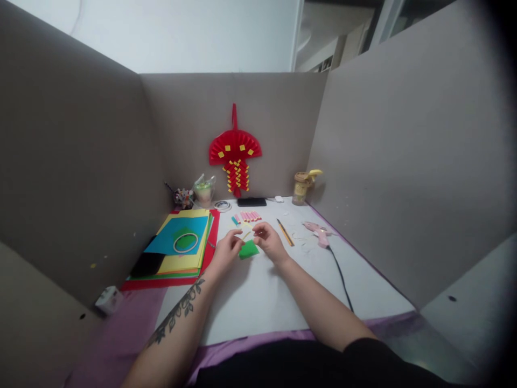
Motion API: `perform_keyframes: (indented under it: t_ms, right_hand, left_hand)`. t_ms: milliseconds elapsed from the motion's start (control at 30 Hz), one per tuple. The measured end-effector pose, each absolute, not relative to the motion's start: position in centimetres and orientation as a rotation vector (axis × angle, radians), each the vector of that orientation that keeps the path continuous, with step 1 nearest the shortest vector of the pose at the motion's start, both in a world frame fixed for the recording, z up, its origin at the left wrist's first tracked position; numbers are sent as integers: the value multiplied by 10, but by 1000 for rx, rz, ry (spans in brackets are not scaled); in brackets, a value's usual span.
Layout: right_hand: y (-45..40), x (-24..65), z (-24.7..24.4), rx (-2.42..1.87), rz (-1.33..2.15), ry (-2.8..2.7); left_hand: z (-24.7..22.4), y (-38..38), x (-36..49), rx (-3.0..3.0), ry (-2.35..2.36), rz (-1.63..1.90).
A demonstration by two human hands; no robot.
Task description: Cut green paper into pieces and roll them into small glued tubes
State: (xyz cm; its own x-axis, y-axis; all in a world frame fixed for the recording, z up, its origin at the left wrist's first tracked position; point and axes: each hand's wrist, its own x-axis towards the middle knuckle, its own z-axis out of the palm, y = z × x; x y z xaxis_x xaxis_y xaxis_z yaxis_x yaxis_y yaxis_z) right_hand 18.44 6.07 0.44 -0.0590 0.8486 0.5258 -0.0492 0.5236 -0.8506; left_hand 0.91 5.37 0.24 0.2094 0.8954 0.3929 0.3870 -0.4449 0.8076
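My left hand (229, 249) pinches a narrow yellow paper strip (246, 235) between thumb and fingertips. Close to the strip's other end is my right hand (270, 242), its fingers bent and the thumb apart from the index finger; contact with the strip is not clear. Below the fingertips a green paper piece (249, 249) lies on the white tabletop. Just beyond the hands are small yellow paper pieces (246, 225), a row of short pink paper rolls (251, 216) and a teal roll (235, 220).
Right of the hands lie a yellow craft knife (285, 232) and a corded pink glue gun (319, 233). Coloured paper sheets (183, 264) with a ring (186, 250) are stacked left. A phone (251, 202) and cup (299, 189) stand behind. A red paper ornament (235, 148) hangs on the partition.
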Motion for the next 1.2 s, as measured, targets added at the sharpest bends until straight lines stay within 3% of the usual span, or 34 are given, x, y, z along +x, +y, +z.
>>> perform_keyframes:
  t_ms: [267,600,900,1067,1200]
  right_hand:
    - [53,176,5,-868,686,-1639]
    - [64,183,3,-963,1022,-1443]
    - [61,174,-1,-917,1087,-1454]
    - [61,173,0,-937,951,-1542]
    - [65,176,0,-988,941,-1343]
  left_hand:
    - [7,51,11,1996,1212,1171]
    - [9,49,11,2033,1280,1052]
    - [4,52,13,1871,1257,1082]
    - [2,51,15,1969,1277,1046]
    - [3,51,13,2038,1310,994]
